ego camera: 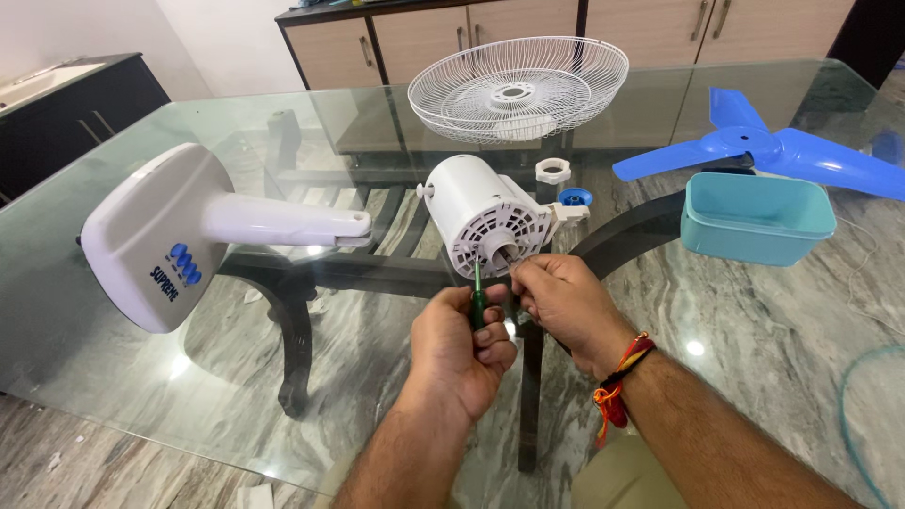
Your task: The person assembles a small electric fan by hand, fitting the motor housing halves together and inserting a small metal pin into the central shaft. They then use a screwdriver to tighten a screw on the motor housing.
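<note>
**Fan in pieces on a glass bench, both hands at the motor**

The glass bench (113, 377) carries every part. On its left lies the white fan base (156, 236), tipped on its side, its neck reaching toward the middle. At the far edge rests the white wire guard (518, 87), dished upward. On the right lie the blue fan blades (754, 146), with a teal plastic tub (754, 219) just in front of them. In the centre sits the white motor housing (485, 219), its vented face and shaft turned toward the person. Behind it are a white ring nut (553, 171) and a small blue cap (575, 197).

The left hand (457, 349) is clenched around a green-handled screwdriver (478, 300), whose tip points up at the motor face. The right hand (566, 302) is curled shut just below the housing, beside the screwdriver; what it pinches cannot be made out.
</note>
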